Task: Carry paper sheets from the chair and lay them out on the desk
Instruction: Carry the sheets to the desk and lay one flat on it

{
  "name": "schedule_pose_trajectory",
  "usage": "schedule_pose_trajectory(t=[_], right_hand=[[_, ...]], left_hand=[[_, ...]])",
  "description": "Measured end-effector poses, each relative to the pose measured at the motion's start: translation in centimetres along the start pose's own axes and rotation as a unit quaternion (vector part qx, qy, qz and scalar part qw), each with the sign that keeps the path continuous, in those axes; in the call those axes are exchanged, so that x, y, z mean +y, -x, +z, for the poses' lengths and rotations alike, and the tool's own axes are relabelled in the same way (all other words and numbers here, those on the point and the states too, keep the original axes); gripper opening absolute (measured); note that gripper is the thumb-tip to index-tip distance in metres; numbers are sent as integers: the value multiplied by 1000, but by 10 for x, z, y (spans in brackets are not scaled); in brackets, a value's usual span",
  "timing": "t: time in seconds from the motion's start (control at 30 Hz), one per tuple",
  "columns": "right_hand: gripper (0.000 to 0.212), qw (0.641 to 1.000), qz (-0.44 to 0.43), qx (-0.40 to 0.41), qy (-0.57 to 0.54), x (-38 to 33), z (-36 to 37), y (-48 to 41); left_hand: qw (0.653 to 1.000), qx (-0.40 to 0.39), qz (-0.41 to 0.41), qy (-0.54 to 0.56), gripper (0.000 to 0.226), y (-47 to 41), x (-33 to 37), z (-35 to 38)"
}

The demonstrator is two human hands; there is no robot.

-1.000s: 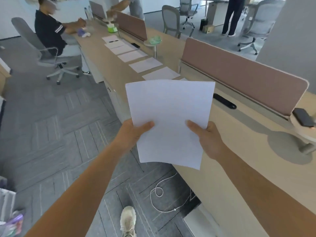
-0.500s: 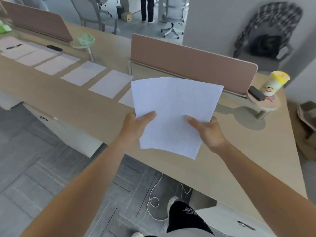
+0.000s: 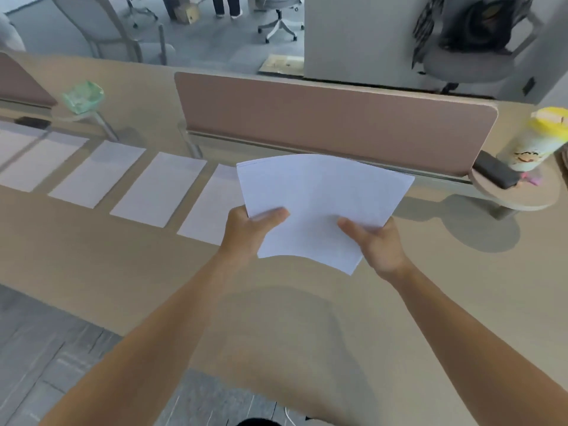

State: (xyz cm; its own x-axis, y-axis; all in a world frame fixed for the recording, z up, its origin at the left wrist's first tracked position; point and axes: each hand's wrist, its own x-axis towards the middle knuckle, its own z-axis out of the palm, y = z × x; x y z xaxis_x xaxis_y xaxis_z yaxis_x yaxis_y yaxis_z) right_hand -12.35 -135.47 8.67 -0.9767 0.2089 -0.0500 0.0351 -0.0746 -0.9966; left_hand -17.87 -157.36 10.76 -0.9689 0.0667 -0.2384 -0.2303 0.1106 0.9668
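A stack of white paper sheets (image 3: 319, 198) hangs above the beige desk (image 3: 123, 262), just in front of the brown divider. My left hand (image 3: 246, 232) grips its lower left corner, thumb on top. My right hand (image 3: 378, 244) grips its lower right edge, thumb on top as well. Several single sheets lie flat in a row on the desk to the left; the nearest laid sheet (image 3: 212, 207) is partly hidden behind the held stack and my left hand.
A brown divider panel (image 3: 332, 118) stands along the desk's back. At the right, a small round shelf (image 3: 519, 195) carries a yellow-lidded cup (image 3: 531, 142) and a dark phone (image 3: 495, 173). A green object (image 3: 83, 96) sits on another shelf at the left. Chairs stand beyond the desk.
I have turned to face the desk and come closer. The stack, held in both hands, now hangs over the desktop to the right of the last laid sheet.
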Motion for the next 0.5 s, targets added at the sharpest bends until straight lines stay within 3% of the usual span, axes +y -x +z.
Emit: schedule_pose_trajectory(t=[0.23, 0.4, 0.5], right_hand=[[25, 991, 126, -15, 49, 59, -17, -59], [30, 985, 149, 73, 54, 64, -6, -45], [27, 977, 161, 118, 70, 59, 4, -34]], left_hand=[[986, -97, -87, -105, 38, -88, -51, 11], [975, -152, -78, -139, 22, -98, -59, 6], [972, -169, -61, -150, 26, -94, -57, 1]])
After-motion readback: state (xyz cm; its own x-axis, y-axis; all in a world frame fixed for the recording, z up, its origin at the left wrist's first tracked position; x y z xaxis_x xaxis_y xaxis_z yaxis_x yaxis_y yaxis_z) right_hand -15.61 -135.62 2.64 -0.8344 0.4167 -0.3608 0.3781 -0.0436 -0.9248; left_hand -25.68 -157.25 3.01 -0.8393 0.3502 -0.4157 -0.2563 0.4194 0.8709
